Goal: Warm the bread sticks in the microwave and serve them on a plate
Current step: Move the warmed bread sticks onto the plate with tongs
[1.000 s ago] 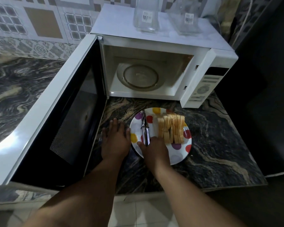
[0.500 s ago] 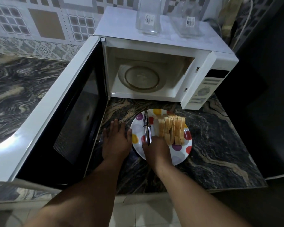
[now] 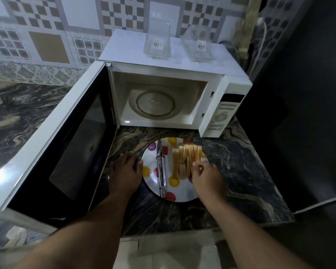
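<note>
A round white plate with coloured polka dots (image 3: 182, 195) is seen on the dark marbled stone counter (image 3: 241, 171), directly in front of the open cavity of a white microwave oven (image 3: 182, 78). A row of pale, golden-crusted bread sticks (image 3: 184, 162) is laid across the far half of the plate, and a pair of shiny metal tongs (image 3: 161, 171) is laid on the plate just left of the bread, handles toward the near rim. The left hand (image 3: 124, 171) is rested flat on the counter with fingers straight, its thumb side touching the plate's left rim. The right hand (image 3: 208, 175) is placed at the right end of the bread row with fingers curled; whether a stick is actually pinched cannot be told. The microwave's black-windowed door (image 3: 66, 152) is swung fully open to the plate's left, and the glass turntable (image 3: 153, 103) is visible inside. Two clear glass containers with barcode labels (image 3: 157, 43) are stood on the microwave's top.
</note>
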